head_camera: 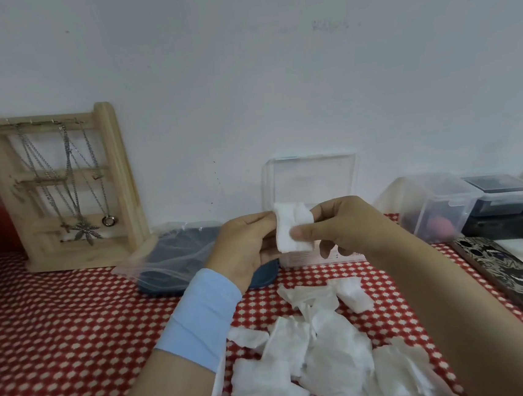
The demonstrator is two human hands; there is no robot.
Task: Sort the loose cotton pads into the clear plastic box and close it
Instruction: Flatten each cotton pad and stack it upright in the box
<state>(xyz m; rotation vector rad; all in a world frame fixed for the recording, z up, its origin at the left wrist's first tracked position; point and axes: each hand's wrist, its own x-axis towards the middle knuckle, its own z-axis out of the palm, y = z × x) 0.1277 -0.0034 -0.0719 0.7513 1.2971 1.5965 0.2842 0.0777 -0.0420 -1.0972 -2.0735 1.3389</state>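
White pads (292, 228) pinched by left hand (245, 247) and right hand (349, 224), before clear box (311, 177), label (307, 257) unreadable, pile (329, 347) nearer

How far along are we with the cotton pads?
Done: the clear plastic box stands open, lid raised. In hand: left hand and right hand pinch a few pads before it. Left: the big pile of loose pads on the tablecloth, then closing the lid. Box contents are hidden.
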